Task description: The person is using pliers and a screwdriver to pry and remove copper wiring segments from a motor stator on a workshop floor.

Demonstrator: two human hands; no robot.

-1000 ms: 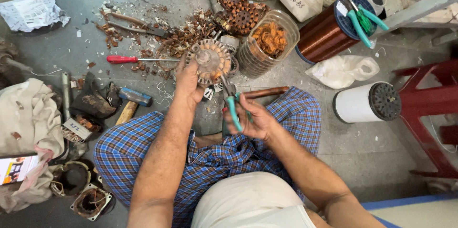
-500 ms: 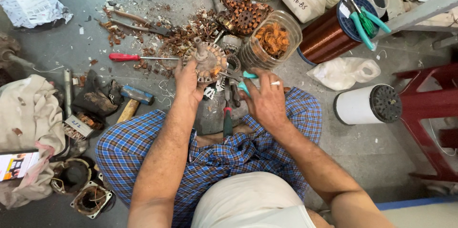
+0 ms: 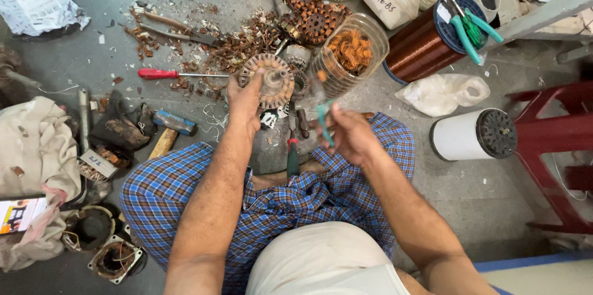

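The round motor core (image 3: 269, 80) is held in the closed left hand (image 3: 245, 98). Just right of it, green-handled pliers (image 3: 322, 117) are clasped by the right hand (image 3: 349, 136).

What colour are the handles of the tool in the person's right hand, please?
Teal green handles, gripped in the right hand; only the head view shows them, slightly motion-blurred.

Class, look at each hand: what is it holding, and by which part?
Left hand grips the round motor core by its rim. Right hand holds green-handled pliers by the handles.
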